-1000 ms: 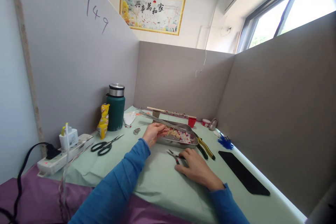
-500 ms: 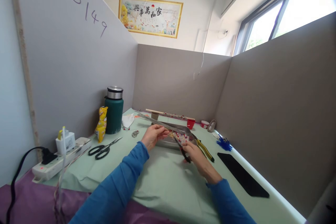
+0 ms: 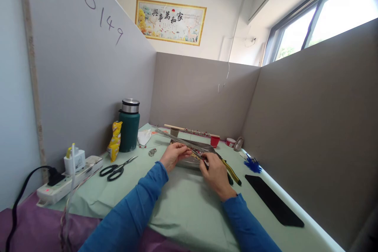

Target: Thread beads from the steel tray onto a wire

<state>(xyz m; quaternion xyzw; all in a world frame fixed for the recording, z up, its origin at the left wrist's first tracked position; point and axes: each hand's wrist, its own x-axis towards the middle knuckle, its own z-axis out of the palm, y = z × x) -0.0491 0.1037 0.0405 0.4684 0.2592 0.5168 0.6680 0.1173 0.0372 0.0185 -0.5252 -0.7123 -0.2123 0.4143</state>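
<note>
Over the metal tray (image 3: 189, 164), my left hand (image 3: 175, 155) is closed in a pinch at its right-hand fingertips. Whatever lies between them is too small to make out. My right hand (image 3: 215, 173) curls round slim dark pliers (image 3: 197, 153), whose jaws point toward the left fingertips; most of the handles are hidden by the palm. Red and gold beads (image 3: 195, 156) show in the tray between the two hands. A bundle of thin metal wires (image 3: 184, 141) lies slanting across the tray, just beyond the fingers.
Yellow-handled pliers (image 3: 232, 171) lie beside my right hand. Left are black scissors (image 3: 115, 170), a green flask (image 3: 129, 132), a yellow packet (image 3: 114, 141) and a power strip (image 3: 69, 181). Behind stand a red cup (image 3: 215, 141) and a beaded rod (image 3: 196, 132). A black mat (image 3: 273, 200) lies right.
My right hand has moved left and turned inward, bringing the pliers' jaws up close to the left fingertips. It now covers more of the beads. My left hand has hardly moved.
</note>
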